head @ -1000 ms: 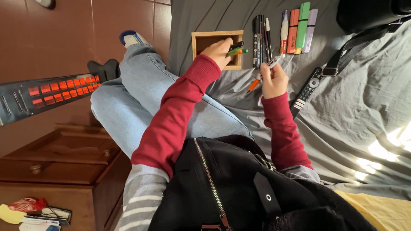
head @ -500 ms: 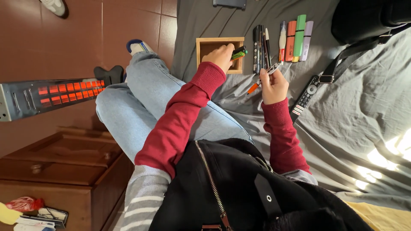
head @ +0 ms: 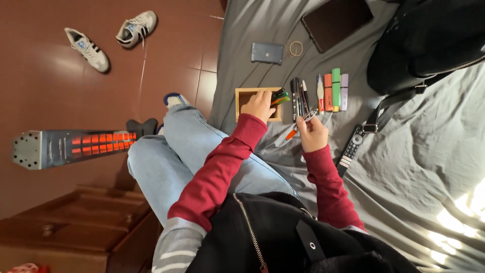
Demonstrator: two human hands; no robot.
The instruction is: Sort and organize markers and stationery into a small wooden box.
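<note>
My left hand rests over a small wooden box on the grey bedsheet, gripping a bunch of markers, green, orange and black, at the box's right edge. My right hand is closed around a white pen just right of the box; an orange-tipped pen sticks out below it. Beside them lie a row of dark pens and several highlighters in orange, green and lilac.
A remote control lies right of my right hand, with a black bag and strap beyond. A dark tablet, a small blue case and a hair band sit farther up. A glowing heater, shoes and a wooden dresser are on the left.
The view has pulled back, revealing the tablet, case and shoes. My left hand has lowered the markers into the box's edge. My right hand still holds the pen.
</note>
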